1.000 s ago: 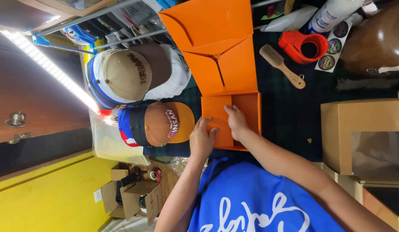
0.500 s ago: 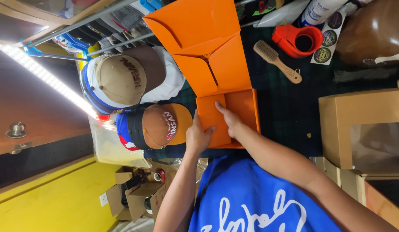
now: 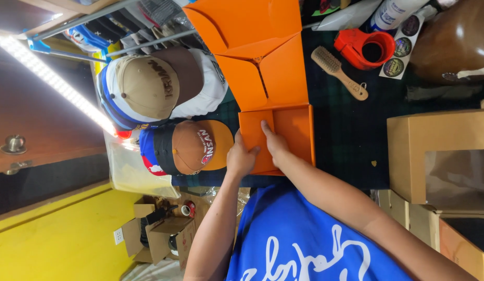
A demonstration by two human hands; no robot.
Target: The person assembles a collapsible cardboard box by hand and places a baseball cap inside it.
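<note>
An orange cardboard box point(image 3: 294, 132) lies open on a dark plaid table top, its large unfolded lid flaps point(image 3: 252, 31) reaching away from me. My left hand point(image 3: 241, 156) grips the box's left wall and an inner flap point(image 3: 255, 136) from outside, fingers curled over the edge. Beside it, my right hand point(image 3: 273, 141) lies on that inner flap inside the box, index finger stretched out and pressing it down. The two hands nearly touch.
Two stacks of caps point(image 3: 164, 86) point(image 3: 192, 147) sit left of the box. A wooden brush point(image 3: 338, 73), a red tape dispenser point(image 3: 367, 49) and round stickers point(image 3: 400, 52) lie to the right. Brown cardboard boxes point(image 3: 440, 156) stand at the right edge.
My right hand has slid slightly toward the box's near-left corner and the left hand has closed tighter on the wall. The flap lies flatter.
</note>
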